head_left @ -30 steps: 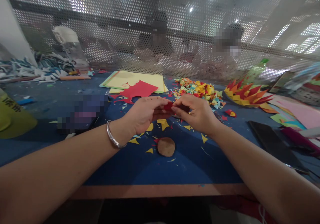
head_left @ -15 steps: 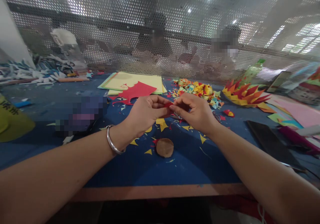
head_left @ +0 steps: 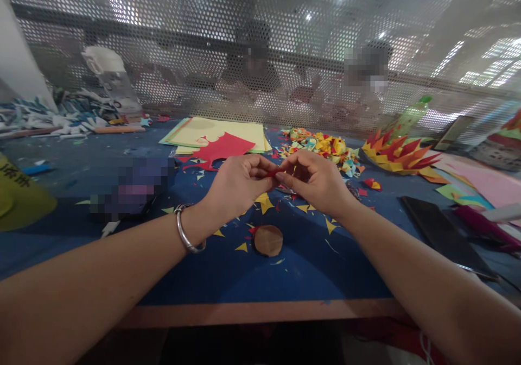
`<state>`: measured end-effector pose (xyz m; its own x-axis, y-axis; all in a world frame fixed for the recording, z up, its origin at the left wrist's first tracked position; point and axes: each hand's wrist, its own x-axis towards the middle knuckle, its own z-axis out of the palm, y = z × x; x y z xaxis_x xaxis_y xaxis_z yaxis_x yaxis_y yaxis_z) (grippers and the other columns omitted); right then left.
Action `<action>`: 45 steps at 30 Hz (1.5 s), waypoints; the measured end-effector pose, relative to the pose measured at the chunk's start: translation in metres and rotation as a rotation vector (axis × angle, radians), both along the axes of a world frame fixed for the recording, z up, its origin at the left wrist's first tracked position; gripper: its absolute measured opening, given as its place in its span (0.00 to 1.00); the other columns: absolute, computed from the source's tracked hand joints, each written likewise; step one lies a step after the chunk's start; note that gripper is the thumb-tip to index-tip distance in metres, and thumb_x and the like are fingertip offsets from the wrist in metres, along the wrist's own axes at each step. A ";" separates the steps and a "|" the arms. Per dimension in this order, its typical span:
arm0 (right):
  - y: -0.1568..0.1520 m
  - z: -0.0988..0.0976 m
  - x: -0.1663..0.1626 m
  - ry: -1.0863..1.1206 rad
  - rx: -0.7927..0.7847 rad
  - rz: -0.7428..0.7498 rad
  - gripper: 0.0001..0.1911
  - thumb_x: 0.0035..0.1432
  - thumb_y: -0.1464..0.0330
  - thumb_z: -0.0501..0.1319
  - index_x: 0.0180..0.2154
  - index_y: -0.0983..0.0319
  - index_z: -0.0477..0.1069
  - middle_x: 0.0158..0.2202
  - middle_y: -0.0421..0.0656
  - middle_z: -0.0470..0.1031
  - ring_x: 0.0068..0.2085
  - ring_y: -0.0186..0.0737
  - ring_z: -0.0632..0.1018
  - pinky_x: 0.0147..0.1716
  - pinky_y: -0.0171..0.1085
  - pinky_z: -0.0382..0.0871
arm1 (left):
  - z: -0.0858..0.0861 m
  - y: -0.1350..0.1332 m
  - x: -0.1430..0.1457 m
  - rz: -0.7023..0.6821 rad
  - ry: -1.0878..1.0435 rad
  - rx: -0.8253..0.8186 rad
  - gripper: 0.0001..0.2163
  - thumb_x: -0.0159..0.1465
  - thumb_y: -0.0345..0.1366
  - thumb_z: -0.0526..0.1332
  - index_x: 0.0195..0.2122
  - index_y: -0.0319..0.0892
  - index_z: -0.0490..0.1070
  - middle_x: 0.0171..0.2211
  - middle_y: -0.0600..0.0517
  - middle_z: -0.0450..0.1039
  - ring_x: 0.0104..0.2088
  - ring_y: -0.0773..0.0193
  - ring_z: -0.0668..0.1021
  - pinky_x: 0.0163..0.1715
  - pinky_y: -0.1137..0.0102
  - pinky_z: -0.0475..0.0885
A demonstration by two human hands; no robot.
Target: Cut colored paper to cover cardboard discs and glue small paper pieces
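Red paper piece (head_left: 272, 174), small, one: held above the table (head_left: 317, 283), beyond the round brown disc (head_left: 268, 240); partly hidden by fingers, its visible strip apparently aligned crosswise, from hand to hand. Left hand (head_left: 238, 184): fingertips pinched on the piece. Right hand (head_left: 315, 181): likewise pinched; neither is set clearly nearer. Cut red sheet (head_left: 228, 146): laid farther beyond the disc, to its left.
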<state>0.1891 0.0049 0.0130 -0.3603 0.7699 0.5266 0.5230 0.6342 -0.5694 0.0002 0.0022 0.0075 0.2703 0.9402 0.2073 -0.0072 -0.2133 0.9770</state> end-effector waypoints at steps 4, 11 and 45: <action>0.001 0.000 0.000 0.026 -0.012 0.018 0.08 0.61 0.64 0.66 0.35 0.62 0.74 0.29 0.38 0.71 0.24 0.29 0.68 0.23 0.33 0.60 | -0.001 0.000 0.000 -0.001 0.041 0.051 0.07 0.53 0.27 0.69 0.33 0.38 0.75 0.29 0.52 0.80 0.31 0.66 0.81 0.34 0.72 0.75; -0.001 0.000 -0.001 0.117 -0.181 0.054 0.10 0.61 0.62 0.66 0.34 0.62 0.73 0.24 0.36 0.70 0.22 0.30 0.69 0.21 0.33 0.62 | 0.001 0.002 -0.003 -0.018 0.062 -0.046 0.14 0.54 0.27 0.69 0.42 0.39 0.74 0.28 0.52 0.81 0.29 0.66 0.81 0.34 0.71 0.75; -0.001 0.014 0.008 0.134 -0.409 0.188 0.17 0.60 0.55 0.66 0.32 0.62 0.69 0.19 0.34 0.68 0.18 0.27 0.67 0.16 0.30 0.59 | 0.010 0.009 -0.019 -0.336 0.343 0.138 0.10 0.67 0.39 0.62 0.34 0.37 0.77 0.32 0.48 0.83 0.33 0.66 0.83 0.34 0.74 0.76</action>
<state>0.1971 0.0038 0.0265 -0.4628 0.8518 0.2454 0.3253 0.4207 -0.8469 -0.0188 0.0111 0.0177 0.6278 0.7598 0.1692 0.2195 -0.3814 0.8980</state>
